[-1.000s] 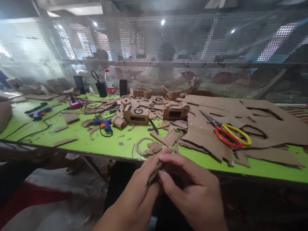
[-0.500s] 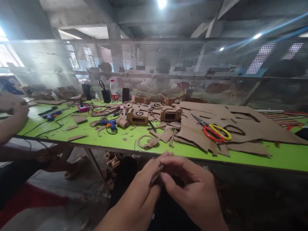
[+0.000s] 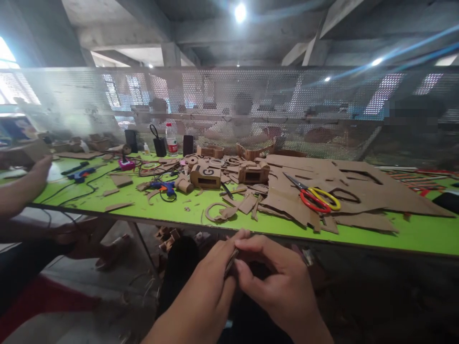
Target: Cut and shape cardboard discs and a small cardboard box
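In front of the table edge, my left hand (image 3: pixel 210 277) is closed around a small piece of cardboard (image 3: pixel 231 263), seen only as a thin brown edge. My right hand (image 3: pixel 278 274) meets it from the other side, thumb and fingers pinching at the same piece. Most of the piece is hidden by the fingers. Past my hands on the green table lie a cardboard ring (image 3: pixel 215 212) and loose scraps (image 3: pixel 247 203). Scissors (image 3: pixel 311 196) with one red and one yellow handle rest on a large cardboard sheet (image 3: pixel 287 203) to the right.
Small cardboard boxes (image 3: pixel 205 177), a blue glue gun (image 3: pixel 163 186), another glue gun (image 3: pixel 81 175) and a water bottle (image 3: pixel 172 141) stand or lie on the green table (image 3: pixel 423 236). A co-worker's arm (image 3: pixel 25 188) reaches in at left. A perforated screen (image 3: pixel 215 102) runs behind.
The view has shifted slightly. My hands keep the same grip on the cardboard and sit a little further left in view. At left, the co-worker's hand and cardboard have moved slightly right.
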The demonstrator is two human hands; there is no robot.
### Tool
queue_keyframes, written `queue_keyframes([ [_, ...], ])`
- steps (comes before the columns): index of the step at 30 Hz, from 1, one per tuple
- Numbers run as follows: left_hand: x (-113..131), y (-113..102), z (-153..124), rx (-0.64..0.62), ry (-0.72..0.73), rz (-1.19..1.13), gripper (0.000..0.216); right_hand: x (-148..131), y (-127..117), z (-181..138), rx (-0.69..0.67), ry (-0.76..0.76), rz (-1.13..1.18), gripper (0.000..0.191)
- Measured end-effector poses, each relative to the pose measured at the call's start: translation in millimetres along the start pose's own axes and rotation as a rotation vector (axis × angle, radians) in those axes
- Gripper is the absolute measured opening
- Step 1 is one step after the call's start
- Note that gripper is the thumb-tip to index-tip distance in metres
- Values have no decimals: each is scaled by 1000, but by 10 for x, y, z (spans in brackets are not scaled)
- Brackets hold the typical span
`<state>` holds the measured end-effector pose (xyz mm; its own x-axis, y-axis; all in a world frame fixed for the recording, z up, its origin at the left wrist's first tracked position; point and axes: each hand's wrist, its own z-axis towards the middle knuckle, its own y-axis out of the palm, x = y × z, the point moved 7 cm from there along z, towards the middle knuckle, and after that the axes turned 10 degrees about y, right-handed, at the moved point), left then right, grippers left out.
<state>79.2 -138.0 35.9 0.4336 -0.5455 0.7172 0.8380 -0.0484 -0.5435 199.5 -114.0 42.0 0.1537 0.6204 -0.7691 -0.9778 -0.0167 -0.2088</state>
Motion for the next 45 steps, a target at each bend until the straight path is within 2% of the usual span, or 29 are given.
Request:
queue_keyframes([
  [6,-115,70,12,38,-3,-9,55,75,44,-20,33,15,-46,21],
  [11,-194,115,11,64,-17,-79,58,112,26,-5,202,-5,-91,19],
  [16,-232,48,20,238,-150,-361,53,25,82,29,134,55,27,20],
  [19,-247,23,6,284,-209,-473,50,-54,38,1,189,69,25,18],
  [21,-246,16,-14,293,-220,-500,50,-111,46,-3,148,57,1,19],
  [24,-221,30,-41,279,-214,-515,49,-192,62,20,59,18,-59,22],
  [29,-195,19,-78,269,-234,-417,50,-269,24,84,48,-6,-108,19],
  [36,-197,11,-139,172,-247,-334,52,-283,30,126,-37,-23,-80,16],
  [45,-165,19,-132,102,-254,-341,48,-279,13,106,-27,-64,-108,15],
])
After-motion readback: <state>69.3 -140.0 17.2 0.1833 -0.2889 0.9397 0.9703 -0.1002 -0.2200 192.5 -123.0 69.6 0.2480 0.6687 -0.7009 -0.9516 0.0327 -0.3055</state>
